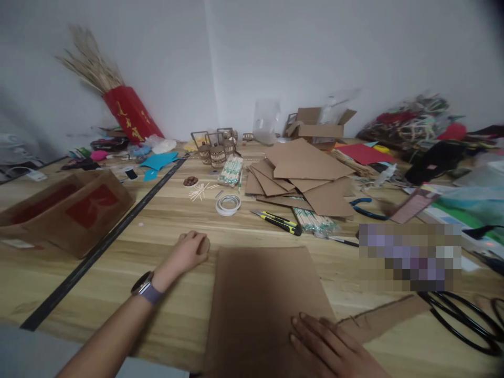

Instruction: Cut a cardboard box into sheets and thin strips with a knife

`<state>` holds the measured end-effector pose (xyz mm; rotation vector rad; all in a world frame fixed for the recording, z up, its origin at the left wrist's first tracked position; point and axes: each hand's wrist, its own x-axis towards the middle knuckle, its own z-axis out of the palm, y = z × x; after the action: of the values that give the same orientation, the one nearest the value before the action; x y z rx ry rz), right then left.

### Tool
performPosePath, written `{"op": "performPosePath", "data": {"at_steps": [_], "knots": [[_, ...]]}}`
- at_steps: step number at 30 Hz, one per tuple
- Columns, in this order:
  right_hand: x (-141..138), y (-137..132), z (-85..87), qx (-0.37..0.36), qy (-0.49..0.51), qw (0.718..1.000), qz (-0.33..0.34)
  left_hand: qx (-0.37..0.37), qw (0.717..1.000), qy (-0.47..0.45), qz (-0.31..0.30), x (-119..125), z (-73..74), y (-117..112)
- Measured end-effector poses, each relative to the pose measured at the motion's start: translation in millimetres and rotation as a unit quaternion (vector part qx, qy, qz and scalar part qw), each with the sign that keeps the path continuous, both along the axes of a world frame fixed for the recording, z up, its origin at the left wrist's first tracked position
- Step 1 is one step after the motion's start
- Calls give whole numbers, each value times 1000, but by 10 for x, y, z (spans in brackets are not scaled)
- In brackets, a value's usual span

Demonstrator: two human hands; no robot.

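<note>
A brown cardboard sheet lies flat on the wooden table in front of me. My right hand rests on its lower right part, fingers stretched out. Left of the sheet, my left hand, with a watch on the wrist, has its fingers closed on a small round cardboard piece. Part of that piece is hidden by the fingers. A torn cardboard strip lies to the right of the sheet. Beyond the sheet is a yellow and black utility knife, its blade pointing left.
A roll of white cord, scattered sticks and packed sticks lie farther back. Stacked cardboard pieces stand behind the knife. An open cardboard box is at left, black cable at right, small baskets at the back.
</note>
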<state>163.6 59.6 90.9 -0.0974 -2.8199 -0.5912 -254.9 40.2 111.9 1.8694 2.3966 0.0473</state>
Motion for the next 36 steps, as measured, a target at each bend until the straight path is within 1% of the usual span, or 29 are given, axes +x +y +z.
{"op": "performPosePath", "data": {"at_steps": [2,4,7,9,11,12,13,14,15,16,18,20,23,25,27,29,31,32,34,36], "knots": [[4,0,-3,-4,-12,1000,-6,14,1000,-3,0,-93,-111,-29],[-5,29,-32,-24,-13,999,-16,30,999,-1,12,-225,-129,-5],[-44,172,-124,-63,8,996,-69,59,997,18,47,-393,-36,53],[-90,302,-192,-84,15,988,-128,78,995,24,53,-358,37,42],[-148,412,-237,-112,14,978,-178,90,996,2,5,-144,71,-50],[-179,451,-247,-127,11,972,-196,101,993,-29,-49,23,69,-130],[-209,478,-249,-140,7,968,-209,82,987,-63,-125,218,55,-225],[-236,494,-244,-151,3,964,-219,44,977,-83,-191,425,30,-330],[-258,502,-236,-159,1,961,-226,-3,967,-91,-238,629,-4,-434],[-276,506,-225,-166,0,959,-228,-49,960,-89,-260,816,-46,-532],[-293,511,-209,-176,3,958,-225,-119,955,-79,-261,1095,-155,-682],[-294,529,-200,-180,5,960,-215,-135,952,-62,-266,1224,-308,-765],[-288,604,-184,-181,1,963,-198,-122,937,-24,-325,1209,-614,-801],[-292,690,-156,-180,-10,966,-187,-75,928,5,-364,1139,-817,-799],[-304,805,-114,-175,-25,968,-176,-9,916,38,-399,1060,-953,-781],[-324,944,-67,-167,-35,970,-173,68,895,74,-435,987,-994,-742],[-350,1106,-16,-160,-43,970,-179,130,874,102,-458,920,-962,-676],[-366,1196,13,-157,-46,969,-185,149,868,108,-461,890,-936,-636],[-412,1395,84,-151,-51,966,-201,160,868,106,-458,838,-903,-549],[-480,1624,179,-145,-50,961,-230,150,875,96,-450,804,-928,-463]]}}
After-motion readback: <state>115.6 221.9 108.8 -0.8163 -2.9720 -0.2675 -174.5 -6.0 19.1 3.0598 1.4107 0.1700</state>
